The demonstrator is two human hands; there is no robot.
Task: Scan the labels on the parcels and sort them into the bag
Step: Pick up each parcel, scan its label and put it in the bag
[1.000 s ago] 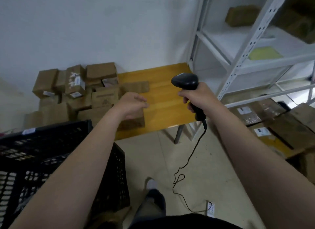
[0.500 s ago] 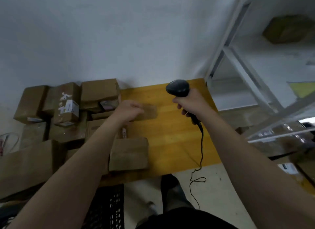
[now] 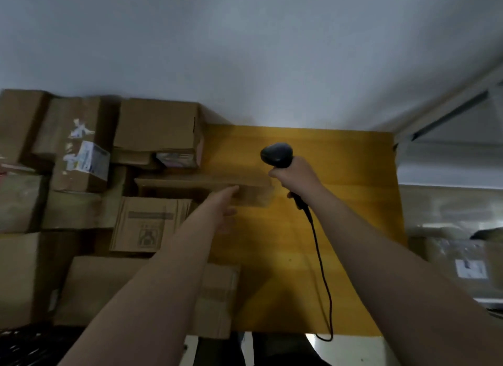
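Left hand [image 3: 224, 205] still at flat parcel [image 3: 253, 192], now motion-blurred; grip undetermined. Right hand [image 3: 295, 177] still grips scanner [image 3: 276, 154], right of those fingers. Yellow table [image 3: 340, 216] beneath; white wall [image 3: 245, 52] beyond.

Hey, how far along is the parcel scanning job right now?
Nothing visibly sorted: no bag in view. In hand: right hand grips the black handheld scanner; left hand reaches for a flat brown cardboard parcel. Left: the brown cardboard pile on the yellow table.
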